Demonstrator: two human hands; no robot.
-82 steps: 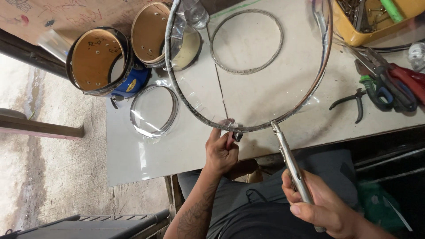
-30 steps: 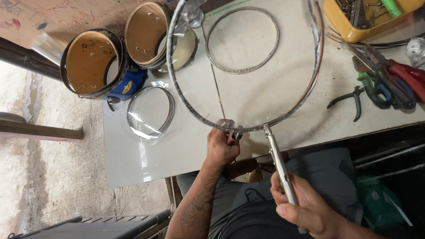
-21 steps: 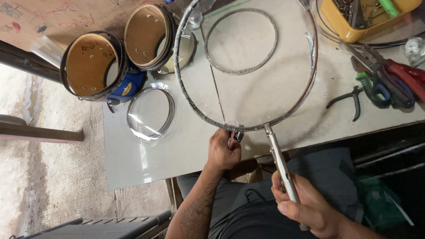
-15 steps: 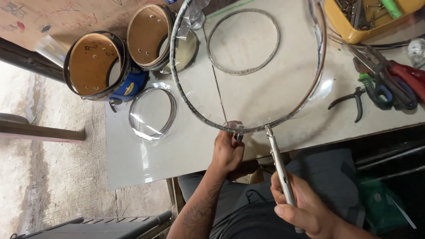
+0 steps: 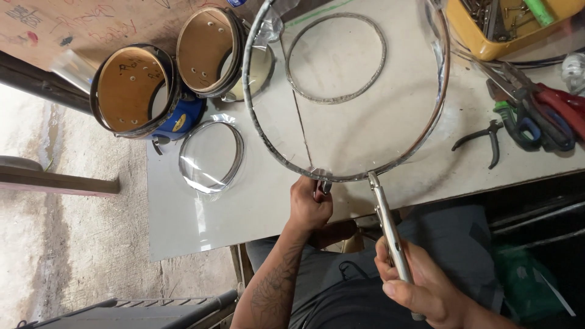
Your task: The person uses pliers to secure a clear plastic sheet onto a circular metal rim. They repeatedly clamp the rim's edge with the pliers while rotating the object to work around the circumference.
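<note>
Metal, the large hoop (image 5: 347, 91) with clear film stretched across it sits a little higher and more upright than half a second ago, its near rim just above both hands. Locking pliers (image 5: 390, 231) clamp that rim; their long axis runs from the right hand (image 5: 420, 286) up and slightly left to the hoop. The right hand is wrapped around the handles. The left hand (image 5: 309, 204) is closed on a small tool (image 5: 321, 186) touching the rim. Beyond the hoop lie a smaller ring (image 5: 336, 58), two drum shells (image 5: 131, 91) and cutters (image 5: 530, 106) on the table (image 5: 256, 213).
</note>
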